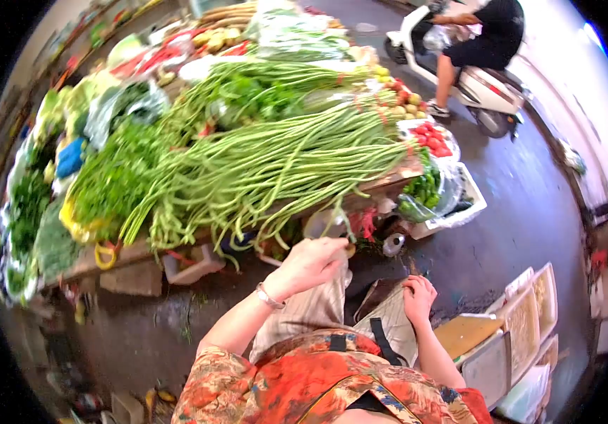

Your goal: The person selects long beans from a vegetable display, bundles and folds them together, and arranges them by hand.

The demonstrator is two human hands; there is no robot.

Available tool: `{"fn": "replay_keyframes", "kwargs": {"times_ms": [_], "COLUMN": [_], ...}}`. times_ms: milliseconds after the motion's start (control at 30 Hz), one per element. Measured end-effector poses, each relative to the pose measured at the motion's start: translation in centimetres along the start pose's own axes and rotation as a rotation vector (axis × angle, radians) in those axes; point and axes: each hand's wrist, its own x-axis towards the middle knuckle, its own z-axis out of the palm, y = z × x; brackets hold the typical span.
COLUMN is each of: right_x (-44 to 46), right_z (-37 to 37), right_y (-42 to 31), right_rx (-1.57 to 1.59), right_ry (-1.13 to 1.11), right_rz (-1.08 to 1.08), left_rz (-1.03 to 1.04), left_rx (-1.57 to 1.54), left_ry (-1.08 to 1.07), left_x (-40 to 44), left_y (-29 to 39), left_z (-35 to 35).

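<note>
My left hand (pixel 316 263) is just below the front edge of the stall, its fingers bent and drawn together. Whatever they hold, if anything, cannot be made out. Above it, long green beans (pixel 269 166) lie in tied bunches, some ends hanging over the edge. My right hand (pixel 418 297) is low over my right knee, fingers curled; small dark bits show near the fingertips, too blurred to name. My striped trousers (pixel 304 314) are under both hands.
Leafy greens (pixel 120 173) fill the stall's left side. Red tomatoes (pixel 429 136) and a white foam box (pixel 470 205) are at its right end. Stacked crates (pixel 530 318) stand at my right. Beyond, a person sits on a white scooter (pixel 480 88) on the wet floor.
</note>
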Motion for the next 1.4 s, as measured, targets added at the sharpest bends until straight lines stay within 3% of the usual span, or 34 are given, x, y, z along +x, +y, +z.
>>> {"fn": "replay_keyframes", "kwargs": {"times_ms": [233,533,633,700,733,900,967,1000,1100,1167,1200,1400], "right_x": [0.2,0.6,0.8,0.9,1.0,1.1,1.0,1.2,1.0,0.8,0.7,0.4], "right_z": [-0.6,-1.2,-1.6,-2.1,-2.3,-1.9,-1.7,-1.6,-1.7,-1.3,-1.4,-1.2], "right_y": [-0.6,-0.1,-0.4,-0.6,-0.8,0.0,0.2,-0.1,0.2,-0.2,-0.4,-0.5], "right_rx": [0.002,0.027,0.043,0.077,0.081,0.105,0.133,0.095,0.16,0.184,0.198,0.234], "right_ry": [0.062,0.145,0.167,0.168,0.174,0.216,0.224,0.25,0.264,0.323,0.293,0.235], "right_rz": [0.023,0.023,0.028,0.025,0.028,0.044,0.043,0.044,0.015,0.06,0.066,0.089], "left_rz": [0.171,0.047,0.008,-0.159,-0.12,-0.185,-0.194,-0.144,-0.016,0.031,-0.099,0.226], "left_rx": [0.141,0.405,0.491,0.522,0.61,0.593,0.427,0.378,-0.015,-0.344,-0.415,-0.726], "left_ry": [0.192,0.177,0.173,0.035,0.13,0.056,-0.062,0.031,0.037,0.163,0.259,0.615], "left_x": [13.0,26.6,29.2,30.1,30.1,29.8,29.5,29.3,29.4,26.9,24.9,16.7], "left_y": [0.2,-3.4,-3.8,-3.3,-3.8,-1.9,-0.6,0.0,-0.2,1.8,4.9,9.9], "left_z": [-1.3,4.4,6.4,7.2,8.3,7.3,6.3,6.0,2.6,-5.2,-8.5,-23.9]}}
